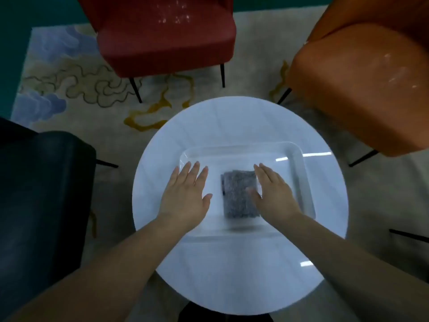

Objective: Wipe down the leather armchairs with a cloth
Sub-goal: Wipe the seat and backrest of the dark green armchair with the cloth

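**Two flat hands over a tray with a cloth**

Far to the left of the left hand [185,196] is a black chair [44,182]. It sits at the edge of the picture.

The left hand is open. Its fingers are straight and close together, palm down, over the left part of a white tray [299,159]. It holds nothing. I cannot tell if it touches the tray.

Between the two hands lies a grey cloth [236,196]. It is folded and lies inside the tray, just beside the right hand [274,194].

The right hand is open too, with flat fingers. Its thumb lies at the right edge of the cloth. I cannot tell if it presses on it.

The tray sits on a round white worktop [239,270], under both hands.

Above the hands, past the worktop, stands a red chair [167,40] with pale spots on its seat. Up and to the right of the right hand stands an orange chair [362,89], also with pale marks. All the chairs stand on a rug [76,73] with swirly lines.
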`<action>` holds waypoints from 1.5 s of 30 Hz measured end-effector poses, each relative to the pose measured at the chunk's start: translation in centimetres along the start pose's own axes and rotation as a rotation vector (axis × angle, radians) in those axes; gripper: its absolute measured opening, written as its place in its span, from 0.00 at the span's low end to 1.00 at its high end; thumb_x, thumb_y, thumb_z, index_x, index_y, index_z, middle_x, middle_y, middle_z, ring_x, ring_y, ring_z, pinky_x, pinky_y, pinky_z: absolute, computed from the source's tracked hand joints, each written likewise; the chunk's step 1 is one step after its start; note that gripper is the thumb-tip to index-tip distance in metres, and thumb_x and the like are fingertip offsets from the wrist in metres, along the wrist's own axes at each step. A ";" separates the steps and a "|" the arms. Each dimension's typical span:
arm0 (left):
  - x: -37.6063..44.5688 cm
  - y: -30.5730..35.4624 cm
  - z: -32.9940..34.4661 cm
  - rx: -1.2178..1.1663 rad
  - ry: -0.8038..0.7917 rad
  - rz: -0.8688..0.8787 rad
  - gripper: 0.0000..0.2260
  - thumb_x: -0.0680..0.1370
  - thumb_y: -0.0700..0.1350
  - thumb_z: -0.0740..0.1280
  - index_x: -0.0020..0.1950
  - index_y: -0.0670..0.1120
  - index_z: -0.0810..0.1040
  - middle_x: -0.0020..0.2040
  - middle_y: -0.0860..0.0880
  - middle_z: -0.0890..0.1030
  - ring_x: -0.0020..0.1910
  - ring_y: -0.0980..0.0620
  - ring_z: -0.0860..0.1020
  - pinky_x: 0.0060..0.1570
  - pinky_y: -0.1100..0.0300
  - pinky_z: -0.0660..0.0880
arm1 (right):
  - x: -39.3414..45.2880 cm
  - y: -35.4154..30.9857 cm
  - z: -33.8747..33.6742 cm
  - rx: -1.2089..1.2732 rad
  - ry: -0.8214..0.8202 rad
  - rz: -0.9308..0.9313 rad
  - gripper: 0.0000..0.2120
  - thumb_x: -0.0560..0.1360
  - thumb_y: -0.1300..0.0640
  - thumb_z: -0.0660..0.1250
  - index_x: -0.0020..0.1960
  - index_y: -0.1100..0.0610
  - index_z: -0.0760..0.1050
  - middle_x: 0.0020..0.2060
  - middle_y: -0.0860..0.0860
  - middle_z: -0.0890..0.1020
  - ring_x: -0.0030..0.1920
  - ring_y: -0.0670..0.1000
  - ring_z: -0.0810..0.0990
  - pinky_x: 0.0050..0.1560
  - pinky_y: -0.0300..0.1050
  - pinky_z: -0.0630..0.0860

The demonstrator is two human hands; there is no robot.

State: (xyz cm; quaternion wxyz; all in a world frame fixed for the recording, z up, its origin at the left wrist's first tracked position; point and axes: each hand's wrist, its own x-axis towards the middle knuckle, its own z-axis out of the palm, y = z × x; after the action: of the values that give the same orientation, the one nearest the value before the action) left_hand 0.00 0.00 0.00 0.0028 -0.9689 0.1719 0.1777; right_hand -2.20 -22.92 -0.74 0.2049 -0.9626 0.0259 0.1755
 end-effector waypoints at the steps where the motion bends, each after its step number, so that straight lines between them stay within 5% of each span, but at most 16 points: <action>1: 0.2 0.0 0.7 0.006 -0.008 -0.010 0.30 0.81 0.60 0.46 0.79 0.50 0.43 0.80 0.47 0.45 0.78 0.47 0.42 0.72 0.51 0.35 | 0.2 0.0 0.9 0.027 0.015 -0.003 0.29 0.80 0.46 0.57 0.77 0.54 0.53 0.77 0.51 0.57 0.76 0.53 0.55 0.74 0.50 0.57; 6: 0.9 0.0 4.4 0.025 -0.020 0.005 0.30 0.80 0.61 0.46 0.79 0.51 0.42 0.80 0.47 0.43 0.78 0.47 0.41 0.73 0.50 0.35 | 0.7 -0.9 4.4 0.029 0.130 0.017 0.28 0.77 0.41 0.60 0.74 0.48 0.61 0.74 0.54 0.59 0.72 0.57 0.61 0.66 0.54 0.66; 12: 0.9 -0.1 5.8 0.064 -0.005 0.013 0.30 0.80 0.61 0.44 0.79 0.50 0.44 0.80 0.46 0.44 0.78 0.47 0.41 0.72 0.50 0.32 | 1.2 -2.6 6.7 -0.024 0.162 0.145 0.35 0.69 0.30 0.61 0.72 0.43 0.62 0.74 0.55 0.52 0.67 0.59 0.58 0.63 0.57 0.65; 18: 0.8 -0.3 5.4 0.061 -0.037 0.044 0.29 0.81 0.59 0.48 0.79 0.49 0.46 0.80 0.46 0.45 0.78 0.47 0.41 0.72 0.51 0.31 | 1.9 -2.3 7.2 0.114 0.162 0.129 0.29 0.73 0.47 0.69 0.72 0.45 0.65 0.70 0.55 0.55 0.64 0.58 0.59 0.63 0.56 0.70; 23: 0.2 -0.5 4.5 -0.018 -0.039 0.036 0.29 0.81 0.58 0.50 0.79 0.50 0.47 0.80 0.48 0.45 0.78 0.49 0.41 0.74 0.52 0.36 | 2.8 -2.7 5.7 0.336 0.048 0.133 0.32 0.72 0.65 0.67 0.72 0.47 0.64 0.61 0.51 0.60 0.55 0.55 0.72 0.50 0.39 0.73; 26: -0.8 -1.1 3.3 -0.063 -0.028 0.013 0.28 0.82 0.58 0.50 0.79 0.51 0.47 0.80 0.49 0.45 0.78 0.50 0.42 0.75 0.51 0.38 | 3.0 -3.1 4.1 0.388 0.009 0.089 0.35 0.71 0.67 0.66 0.73 0.48 0.60 0.60 0.52 0.62 0.47 0.50 0.73 0.42 0.42 0.81; 29: -1.9 -2.0 1.6 -0.088 -0.018 -0.040 0.28 0.81 0.59 0.51 0.79 0.52 0.47 0.80 0.49 0.47 0.78 0.49 0.44 0.75 0.50 0.39 | 2.7 -4.1 2.6 0.400 0.040 0.003 0.32 0.71 0.67 0.65 0.71 0.49 0.64 0.57 0.49 0.64 0.38 0.43 0.72 0.25 0.28 0.73; 35: -6.2 -4.4 -1.5 -0.106 0.013 -0.205 0.28 0.81 0.59 0.50 0.79 0.54 0.47 0.80 0.51 0.49 0.78 0.49 0.47 0.72 0.52 0.39 | 1.9 -7.8 -0.7 0.393 -0.008 -0.145 0.29 0.72 0.69 0.61 0.67 0.44 0.69 0.57 0.48 0.66 0.34 0.46 0.77 0.26 0.29 0.73; 39: -10.4 -6.1 -2.9 -0.099 0.026 -0.362 0.28 0.81 0.60 0.50 0.78 0.55 0.47 0.79 0.52 0.51 0.78 0.49 0.48 0.71 0.51 0.39 | 1.7 -11.5 -2.2 0.376 -0.055 -0.201 0.26 0.74 0.65 0.64 0.66 0.44 0.70 0.57 0.49 0.67 0.37 0.50 0.77 0.27 0.37 0.77; 43: -15.0 -8.2 -3.6 -0.133 0.027 -0.514 0.27 0.81 0.59 0.51 0.79 0.53 0.48 0.79 0.51 0.51 0.78 0.50 0.48 0.73 0.50 0.42 | 1.3 -15.8 -2.5 0.382 -0.110 -0.263 0.24 0.71 0.50 0.74 0.64 0.42 0.71 0.56 0.48 0.66 0.43 0.51 0.77 0.27 0.40 0.79; 45: -17.4 -9.7 -3.8 -0.184 0.024 -0.576 0.28 0.81 0.59 0.52 0.79 0.53 0.48 0.79 0.51 0.52 0.78 0.50 0.49 0.75 0.49 0.44 | 1.1 -18.2 -2.0 0.374 -0.112 -0.274 0.25 0.69 0.42 0.73 0.64 0.40 0.70 0.55 0.47 0.66 0.45 0.49 0.76 0.28 0.32 0.74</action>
State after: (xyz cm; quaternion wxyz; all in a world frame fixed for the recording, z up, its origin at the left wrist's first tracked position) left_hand -10.71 14.62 9.01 -0.0367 -0.9761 -0.1268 0.1728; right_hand 1.69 -7.02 7.59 0.4027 -0.8911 -0.0843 0.1915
